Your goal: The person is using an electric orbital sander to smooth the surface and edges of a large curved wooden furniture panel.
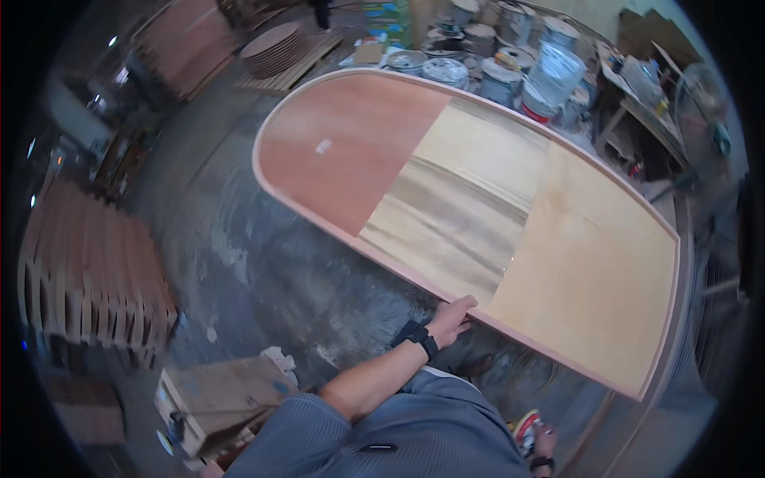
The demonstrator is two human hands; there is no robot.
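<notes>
Panel [470,211] overhangs floor [231,239], left hand [451,320] curled over rim [550,349], right hand [544,440] of unclear grip.

Ribbed grey shirt [382,426], black wristbands [428,343]

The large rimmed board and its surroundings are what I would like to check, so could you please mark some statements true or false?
1. The left hand is on the near rim of the board. True.
2. The board's end at the picture's left is square. False: it is rounded.
3. The reddish section lies at the rounded end. True.
4. The left wrist is bare. False: it wears a black band.
5. The round discs lie directly on the floor. False: the discs are stacked on a wooden pallet.
</notes>
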